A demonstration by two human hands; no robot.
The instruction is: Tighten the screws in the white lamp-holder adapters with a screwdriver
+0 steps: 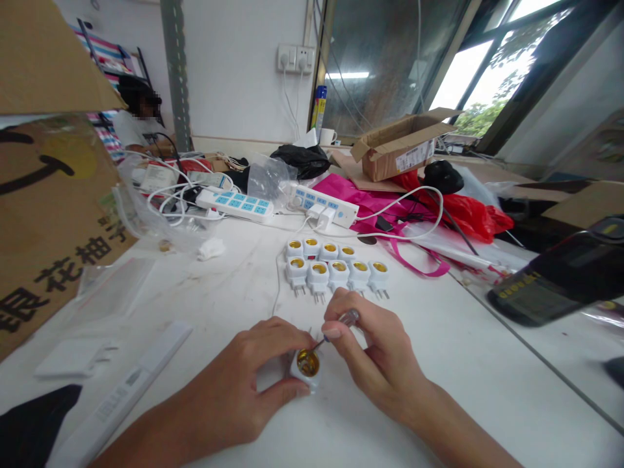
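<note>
My left hand (253,380) grips a white plug-in lamp socket (306,379) between thumb and fingers, its gold-coloured threaded opening facing up. In my right hand (373,357) is a small screwdriver (349,317) with a clear handle. Its thin shaft slants down to the left, and the tip reaches into the opening of the socket; what the tip touches inside I cannot make out. Just beyond both hands, several more lamp sockets (338,275) of the same kind stand in two rows, gold openings up, the near row with its plug pins toward me.
Two white power strips (238,204) with cables lie behind the rows. A large cardboard box (53,227) stands at left, near a white charger (73,359) and a long white bar (127,390). At right are bags, an open carton (397,146) and a dark device (556,279). A person (139,117) sits far left.
</note>
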